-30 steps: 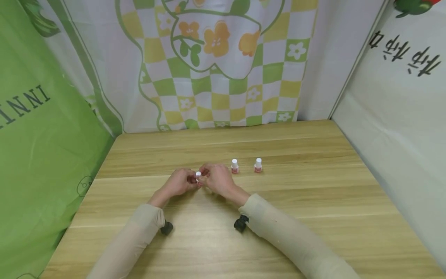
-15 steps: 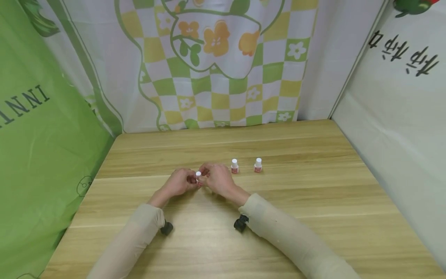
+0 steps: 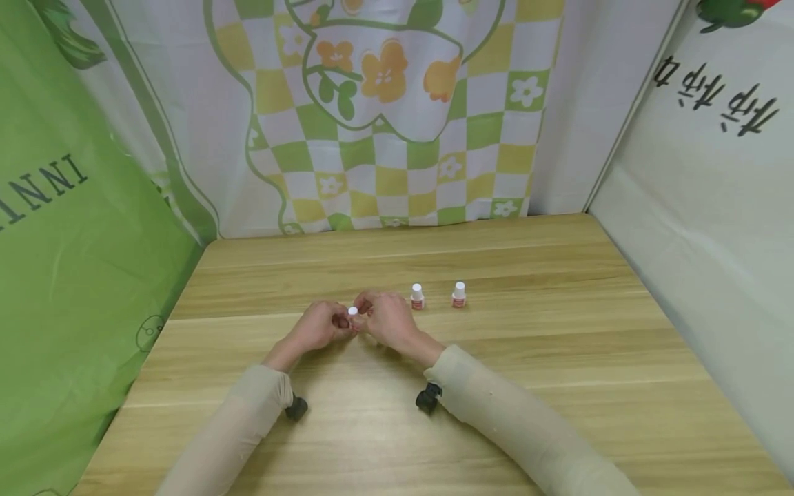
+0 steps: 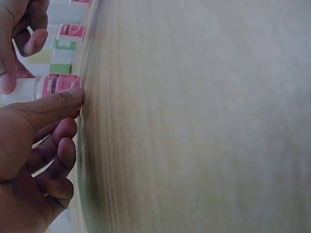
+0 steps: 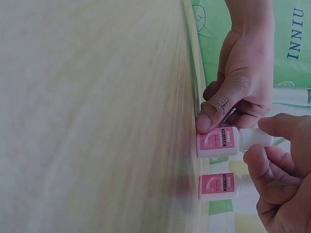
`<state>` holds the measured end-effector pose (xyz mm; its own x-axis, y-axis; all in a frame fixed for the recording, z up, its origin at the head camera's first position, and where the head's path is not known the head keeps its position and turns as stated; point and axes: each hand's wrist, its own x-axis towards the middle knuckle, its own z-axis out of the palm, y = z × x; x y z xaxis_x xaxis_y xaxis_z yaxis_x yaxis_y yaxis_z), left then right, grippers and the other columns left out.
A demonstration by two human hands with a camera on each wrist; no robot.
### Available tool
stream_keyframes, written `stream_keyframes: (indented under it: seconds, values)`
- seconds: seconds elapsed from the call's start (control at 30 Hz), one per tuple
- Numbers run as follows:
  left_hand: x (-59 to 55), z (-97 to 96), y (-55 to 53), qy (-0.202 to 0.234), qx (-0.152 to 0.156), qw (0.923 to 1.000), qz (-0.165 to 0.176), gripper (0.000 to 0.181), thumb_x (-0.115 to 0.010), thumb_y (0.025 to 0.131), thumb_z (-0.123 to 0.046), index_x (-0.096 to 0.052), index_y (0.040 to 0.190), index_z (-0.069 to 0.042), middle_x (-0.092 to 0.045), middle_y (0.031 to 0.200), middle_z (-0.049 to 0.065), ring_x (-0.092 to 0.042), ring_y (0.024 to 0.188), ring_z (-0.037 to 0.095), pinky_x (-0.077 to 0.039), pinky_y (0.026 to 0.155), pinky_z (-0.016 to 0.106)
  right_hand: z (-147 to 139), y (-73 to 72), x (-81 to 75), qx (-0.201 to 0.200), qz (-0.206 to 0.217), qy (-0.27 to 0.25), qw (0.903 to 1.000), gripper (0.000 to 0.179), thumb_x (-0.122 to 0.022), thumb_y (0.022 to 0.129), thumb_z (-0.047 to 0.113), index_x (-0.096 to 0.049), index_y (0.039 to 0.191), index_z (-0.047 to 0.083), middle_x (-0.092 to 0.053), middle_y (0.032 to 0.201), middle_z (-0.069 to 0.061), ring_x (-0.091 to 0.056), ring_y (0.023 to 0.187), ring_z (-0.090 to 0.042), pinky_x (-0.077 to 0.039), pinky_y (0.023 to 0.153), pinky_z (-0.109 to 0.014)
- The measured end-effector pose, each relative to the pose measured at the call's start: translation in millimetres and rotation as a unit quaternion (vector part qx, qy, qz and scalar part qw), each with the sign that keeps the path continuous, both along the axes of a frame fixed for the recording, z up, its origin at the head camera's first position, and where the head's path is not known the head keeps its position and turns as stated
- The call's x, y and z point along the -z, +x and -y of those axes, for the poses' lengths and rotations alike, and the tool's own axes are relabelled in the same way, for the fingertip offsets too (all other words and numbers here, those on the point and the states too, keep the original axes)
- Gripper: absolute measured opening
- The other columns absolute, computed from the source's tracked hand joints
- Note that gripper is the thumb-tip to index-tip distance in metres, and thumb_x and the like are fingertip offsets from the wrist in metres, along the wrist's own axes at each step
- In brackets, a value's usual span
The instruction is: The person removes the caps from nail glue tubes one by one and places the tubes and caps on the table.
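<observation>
A small white glue bottle [image 5: 218,142] with a pink label stands upright on the wooden table, between both hands. My left hand [image 3: 321,324] grips its lower body, thumb over the edge of the label, as the left wrist view also shows. At the white cap [image 5: 256,137] are the thumb and fingers of my right hand [image 3: 391,318], pinching it from either side. Just behind is a second glue bottle [image 5: 217,187], hidden by the hands in the head view. Two matching glue bottles, one nearer [image 3: 417,297] and one farther right [image 3: 459,295], stand upright to the right.
The wooden table [image 3: 527,358] ends at a patterned cloth [image 3: 397,179] along the back. A green cloth [image 3: 80,275] hangs at the left and a white one [image 3: 701,207] at the right. Small black wrist devices hang under both sleeves.
Both hands stay at the same bottle. My right thumb has shifted slightly at the cap, so more of the white top shows. The other bottles have not moved.
</observation>
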<state>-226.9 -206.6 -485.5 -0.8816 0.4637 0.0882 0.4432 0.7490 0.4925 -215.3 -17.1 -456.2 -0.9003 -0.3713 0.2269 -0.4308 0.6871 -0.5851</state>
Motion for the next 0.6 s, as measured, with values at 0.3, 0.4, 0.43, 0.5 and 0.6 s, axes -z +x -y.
stream_keyframes:
  seconds: [0.3, 0.4, 0.43, 0.5, 0.6]
  values:
    - [-1.5, -0.5, 0.8, 0.002, 0.0, 1.0, 0.004, 0.012, -0.078, 0.076, -0.021, -0.071, 0.084, -0.016, -0.066, 0.072, -0.007, -0.057, 0.066, 0.003, -0.048, 0.066, 0.021, 0.8, 0.4, 0.3, 0.001, -0.002, 0.014, 0.9999, 0.02, -0.071, 0.08, 0.035, -0.067, 0.096, 0.024, -0.072, 0.091, 0.009, -0.065, 0.08, -0.009, -0.047, 0.075, -0.03]
    - [-1.6, -0.3, 1.1, 0.003, 0.0, 1.0, 0.005, 0.01, -0.078, 0.076, -0.02, -0.07, 0.082, -0.016, -0.065, 0.072, -0.006, -0.056, 0.065, 0.003, -0.047, 0.064, 0.02, 0.6, 0.8, 0.2, 0.001, 0.003, 0.014, 0.9999, 0.022, -0.072, 0.079, 0.036, -0.066, 0.097, 0.024, -0.072, 0.091, 0.008, -0.064, 0.08, -0.01, -0.046, 0.078, -0.031]
    - [-1.6, -0.3, 1.2, 0.004, 0.0, 1.0, 0.006, 0.01, -0.078, 0.076, -0.02, -0.069, 0.081, -0.016, -0.065, 0.071, -0.006, -0.056, 0.065, 0.003, -0.047, 0.064, 0.02, 0.5, 0.9, 0.2, 0.002, 0.005, 0.013, 0.9999, 0.023, -0.072, 0.079, 0.037, -0.066, 0.097, 0.024, -0.072, 0.091, 0.008, -0.064, 0.08, -0.01, -0.046, 0.078, -0.031]
    - [-1.7, -0.5, 1.4, 0.004, 0.002, 1.0, 0.008, 0.01, -0.077, 0.076, -0.019, -0.069, 0.08, -0.015, -0.065, 0.071, -0.006, -0.055, 0.064, 0.003, -0.047, 0.062, 0.019, 0.4, 0.8, 0.2, 0.003, 0.006, 0.013, 0.9999, 0.024, -0.073, 0.078, 0.037, -0.065, 0.096, 0.024, -0.072, 0.09, 0.008, -0.064, 0.08, -0.01, -0.046, 0.077, -0.03]
    - [-1.7, -0.9, 1.7, 0.001, 0.0, 0.9999, 0.011, 0.01, -0.077, 0.076, -0.02, -0.069, 0.08, -0.015, -0.064, 0.071, -0.006, -0.055, 0.064, 0.003, -0.047, 0.062, 0.019, 0.6, 0.4, 0.7, 0.006, 0.001, 0.017, 0.9998, 0.022, -0.073, 0.078, 0.037, -0.065, 0.094, 0.023, -0.072, 0.089, 0.009, -0.064, 0.078, -0.009, -0.046, 0.072, -0.028]
